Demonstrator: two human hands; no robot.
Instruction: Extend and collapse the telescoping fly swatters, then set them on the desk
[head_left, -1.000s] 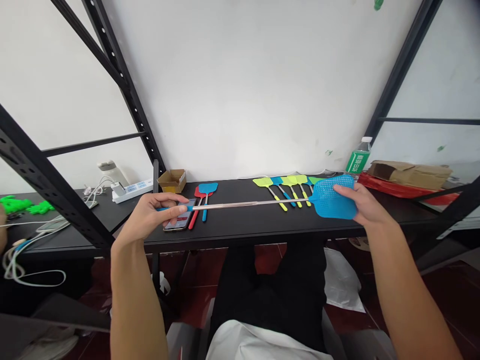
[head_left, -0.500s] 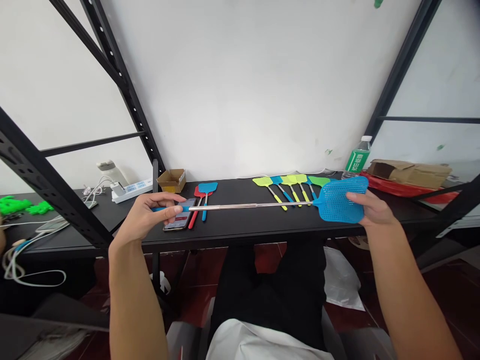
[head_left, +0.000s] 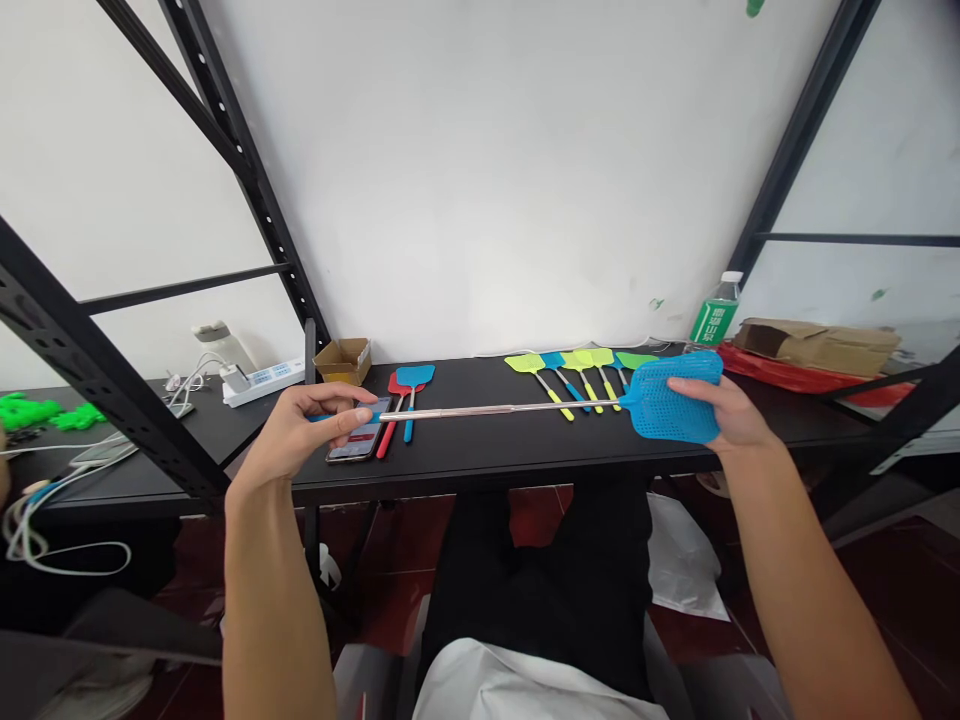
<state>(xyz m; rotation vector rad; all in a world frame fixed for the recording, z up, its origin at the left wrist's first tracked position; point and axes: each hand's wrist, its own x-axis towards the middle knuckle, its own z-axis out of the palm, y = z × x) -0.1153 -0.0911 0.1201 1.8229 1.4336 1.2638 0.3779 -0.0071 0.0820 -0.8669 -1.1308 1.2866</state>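
I hold a blue fly swatter (head_left: 664,400) stretched out level above the black table (head_left: 487,455). My left hand (head_left: 300,435) is pinched shut on its blue grip at the left end. My right hand (head_left: 724,410) is wrapped round the blue mesh head at the right end. A thin silver telescopic rod (head_left: 502,408) runs between the two hands, fully drawn out. Under my left hand lies a phone (head_left: 361,440) with a lit screen.
A red and a blue swatter (head_left: 405,395) lie near the phone. Several yellow-green and blue swatters (head_left: 577,372) lie in a row at the back. A small cardboard box (head_left: 345,360), a power strip (head_left: 259,380), a green-labelled bottle (head_left: 716,312) and black rack posts (head_left: 247,170) stand around.
My right hand with the mesh head swung slightly out to the right, then came back a little left. My left hand has stayed almost still on the grip.
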